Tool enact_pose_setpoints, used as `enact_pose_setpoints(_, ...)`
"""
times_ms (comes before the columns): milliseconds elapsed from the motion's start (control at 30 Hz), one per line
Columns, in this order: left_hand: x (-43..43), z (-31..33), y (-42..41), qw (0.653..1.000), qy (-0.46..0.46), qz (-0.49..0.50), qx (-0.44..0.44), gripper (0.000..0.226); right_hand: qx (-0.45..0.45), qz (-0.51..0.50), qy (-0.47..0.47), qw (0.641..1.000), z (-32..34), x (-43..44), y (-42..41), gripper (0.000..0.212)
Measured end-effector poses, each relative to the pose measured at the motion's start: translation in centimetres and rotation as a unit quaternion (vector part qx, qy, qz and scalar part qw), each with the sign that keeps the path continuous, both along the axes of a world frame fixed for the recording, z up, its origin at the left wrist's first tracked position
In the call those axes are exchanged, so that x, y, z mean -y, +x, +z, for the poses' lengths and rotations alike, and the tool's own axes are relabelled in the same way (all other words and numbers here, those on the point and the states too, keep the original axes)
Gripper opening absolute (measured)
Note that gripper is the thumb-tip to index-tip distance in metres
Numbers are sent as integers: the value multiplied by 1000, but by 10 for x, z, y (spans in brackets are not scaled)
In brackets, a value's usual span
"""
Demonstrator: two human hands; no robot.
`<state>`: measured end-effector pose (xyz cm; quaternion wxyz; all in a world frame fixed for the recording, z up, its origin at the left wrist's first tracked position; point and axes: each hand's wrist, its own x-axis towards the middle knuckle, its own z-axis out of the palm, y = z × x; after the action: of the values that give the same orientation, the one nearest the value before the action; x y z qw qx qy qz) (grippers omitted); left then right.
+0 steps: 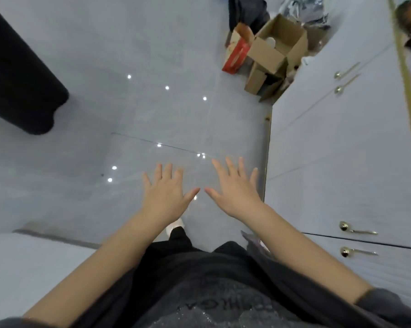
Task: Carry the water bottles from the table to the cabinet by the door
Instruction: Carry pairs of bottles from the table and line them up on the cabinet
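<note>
Seemingly beside cabinet [330,150] edge, right hand [235,197] spreads over floor [128,114].

Cardboard boxes [274,52] on glossy floor [128,110]

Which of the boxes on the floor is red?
The red box at the left edge of the pile, beside the open box; the others are plain brown cardboard.

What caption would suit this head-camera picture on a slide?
Nothing carried: left hand and right hand spread open above a glossy floor; white cabinet on the right, cardboard boxes ahead.
</note>
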<state>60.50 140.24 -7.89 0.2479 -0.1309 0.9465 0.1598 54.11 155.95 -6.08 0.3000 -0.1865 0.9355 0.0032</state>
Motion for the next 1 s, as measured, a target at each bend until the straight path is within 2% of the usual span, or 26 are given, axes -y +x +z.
enact_pose_setpoints(233,72,-11,10,993,28,118,9,75,31,51,16,998,-7,85,-28,74)
enact_pose_setpoints(433,127,-11,27,975,15,221,10,72,50,152,30,987,-20,156,-44,73)
enact_pose_setpoints(833,263,-15,10,919,40,389,46,74,96,357,54,928,-43,356,-96,74)
enact_pose_setpoints(1000,316,-14,2,894,35,442,61,75,81,436,65,894,-45,432,-110,75)
